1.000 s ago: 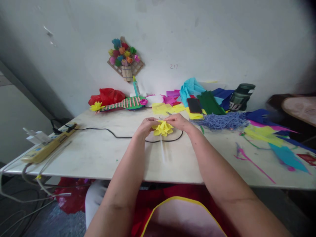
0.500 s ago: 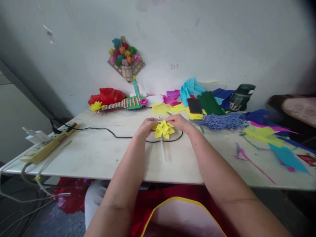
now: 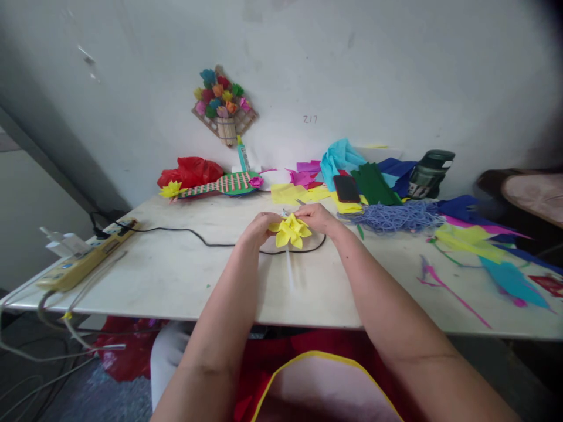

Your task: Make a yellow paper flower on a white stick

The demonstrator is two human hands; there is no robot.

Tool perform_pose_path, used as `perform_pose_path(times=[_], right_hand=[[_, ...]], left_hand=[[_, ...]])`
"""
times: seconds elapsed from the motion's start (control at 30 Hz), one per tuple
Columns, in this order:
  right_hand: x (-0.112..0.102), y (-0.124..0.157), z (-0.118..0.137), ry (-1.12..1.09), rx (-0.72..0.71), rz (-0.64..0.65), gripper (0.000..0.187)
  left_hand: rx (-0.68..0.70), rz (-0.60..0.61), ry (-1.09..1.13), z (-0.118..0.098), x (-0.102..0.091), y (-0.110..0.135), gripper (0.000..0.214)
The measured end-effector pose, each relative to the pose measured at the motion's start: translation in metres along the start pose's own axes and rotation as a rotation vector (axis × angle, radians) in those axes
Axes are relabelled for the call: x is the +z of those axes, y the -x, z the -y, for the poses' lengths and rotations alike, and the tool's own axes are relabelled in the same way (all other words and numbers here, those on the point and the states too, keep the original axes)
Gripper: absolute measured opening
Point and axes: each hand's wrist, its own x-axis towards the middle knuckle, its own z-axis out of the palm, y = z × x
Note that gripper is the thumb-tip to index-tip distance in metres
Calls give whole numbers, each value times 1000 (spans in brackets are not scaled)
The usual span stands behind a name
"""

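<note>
A yellow paper flower (image 3: 291,232) with pointed petals is held just above the middle of the table, between both hands. My left hand (image 3: 262,226) is closed on its left side, fingers partly hidden behind the petals. On the opposite side my right hand (image 3: 317,218) pinches the flower's upper right edge. Below the petals a whitish stick (image 3: 289,271) points toward the table's front edge; I cannot tell whether it is fixed to the flower. A black cable (image 3: 206,241) runs across the table and loops beneath the hands.
A paper-decorated guitar shape (image 3: 233,183) and a glue tube (image 3: 242,156) lie along the wall. Farther right are a phone (image 3: 346,189), a tangle of blue-grey yarn (image 3: 391,217), coloured paper (image 3: 512,281) and a dark jar (image 3: 431,174). A power strip (image 3: 88,255) occupies the left edge.
The yellow flower has tilted slightly between the hands, its petals at a marginally different angle. Both hands stay in nearly the same place.
</note>
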Motion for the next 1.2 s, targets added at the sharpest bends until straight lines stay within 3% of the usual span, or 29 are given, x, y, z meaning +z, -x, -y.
perform_pose_path(times=[0.33,0.63,1.0,1.2], right_hand=[[-2,0,0,-58,-12,-32,19],[-2,1,-1,56,-33,-39,23],[-3,1,-6,13,-19,23,23],[-12,4,4,38,-1,55,24]], left_hand=[[30,42,54,0,0,1,16],[30,30,-28,2,2,-1,23],[117,70,-182,2,1,0,29],[250,66,-253,0,2,0,26]])
